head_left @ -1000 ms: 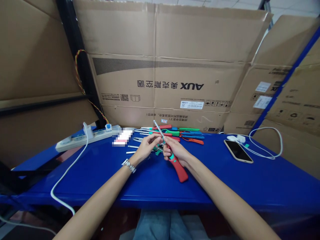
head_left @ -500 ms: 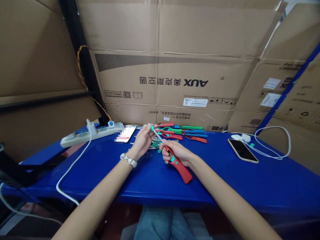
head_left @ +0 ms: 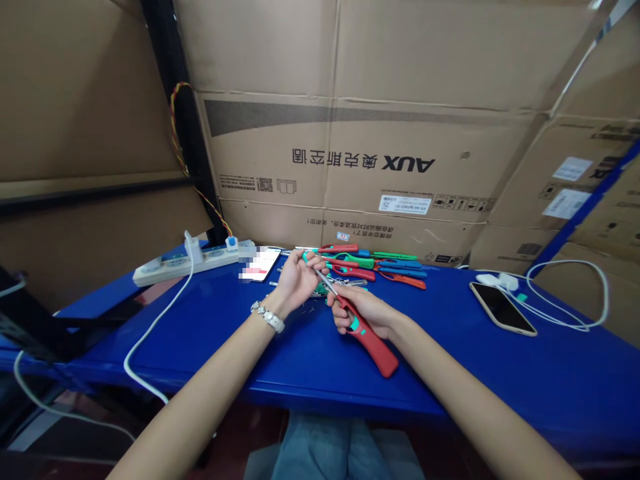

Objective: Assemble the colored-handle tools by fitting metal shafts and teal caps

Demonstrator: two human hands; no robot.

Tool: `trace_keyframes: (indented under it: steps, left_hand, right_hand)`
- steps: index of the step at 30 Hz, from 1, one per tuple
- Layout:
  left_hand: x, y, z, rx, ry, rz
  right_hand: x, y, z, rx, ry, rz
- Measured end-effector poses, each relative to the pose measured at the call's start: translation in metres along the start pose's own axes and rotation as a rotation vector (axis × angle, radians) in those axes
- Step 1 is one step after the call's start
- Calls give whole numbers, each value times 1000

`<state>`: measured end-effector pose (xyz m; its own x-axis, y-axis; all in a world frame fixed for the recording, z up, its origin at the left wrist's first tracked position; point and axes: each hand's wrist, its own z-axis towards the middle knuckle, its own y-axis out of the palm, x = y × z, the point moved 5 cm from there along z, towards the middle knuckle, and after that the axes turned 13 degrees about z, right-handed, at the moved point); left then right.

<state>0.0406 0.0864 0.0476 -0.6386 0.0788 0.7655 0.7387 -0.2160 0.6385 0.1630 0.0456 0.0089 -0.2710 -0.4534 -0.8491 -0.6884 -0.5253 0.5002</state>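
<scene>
A red long-reach lighter (head_left: pixel 377 352) with a teal trigger lies slanted in my right hand (head_left: pixel 367 308), whose fingers wrap round its front end. Its metal tube (head_left: pixel 326 281) points up and left. My left hand (head_left: pixel 296 283), palm turned up, has its fingers curled at the far end of the tube. A small teal piece (head_left: pixel 306 256) shows between the thumb and fingers there; whether it sits on the tube is hidden. Behind the hands lie more lighters, among them a red one (head_left: pixel 354 273) and an orange one (head_left: pixel 403 280).
A white power strip (head_left: pixel 200 259) with plugs stands at the left, beside a lit phone (head_left: pixel 263 263). A dark-screened phone (head_left: pixel 503 308) and a white charging cable (head_left: pixel 600 287) are at the right. Cardboard (head_left: pixel 360 120) walls the back of the blue table (head_left: pixel 450 360).
The view has shifted slightly, so everything sits a little further right. My left palm has turned more upward, with its fingers across the tube's end. My right hand keeps its hold on the lighter.
</scene>
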Motion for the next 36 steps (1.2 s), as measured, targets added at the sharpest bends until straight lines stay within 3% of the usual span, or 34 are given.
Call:
trace_keyframes:
  steps: [9, 13, 15, 18, 19, 23, 27, 29, 33, 36]
  left_hand:
    - [11, -1, -1, 83, 35, -191]
    - [36, -27, 4, 191, 192, -135]
    - [49, -43, 7, 254, 302, 114]
    - [49, -49, 11, 218, 348, 940]
    - [43, -49, 12, 193, 345, 1097]
    - [21, -47, 11, 133, 334, 1354]
    - [17, -49, 8, 209, 327, 1840]
    - [17, -52, 9, 205, 275, 1967]
    - [13, -57, 12, 149, 171, 1957]
    - [9, -59, 15, 114, 174, 1966]
  right_hand:
    - [0, 7, 1, -24, -6, -10]
    - [2, 6, -5, -57, 59, -22]
    - [-1, 2, -6, -52, 63, 3]
    - [-11, -8, -5, 22, -17, 126]
    - [-14, -11, -3, 55, -47, 168]
    - [-20, -22, 1, 152, -96, 241]
    - [-19, -26, 1, 149, -99, 258]
    - [-19, -27, 1, 120, -105, 274]
    - [-19, -27, 2, 83, -117, 286]
    - [-18, -27, 1, 75, -121, 283]
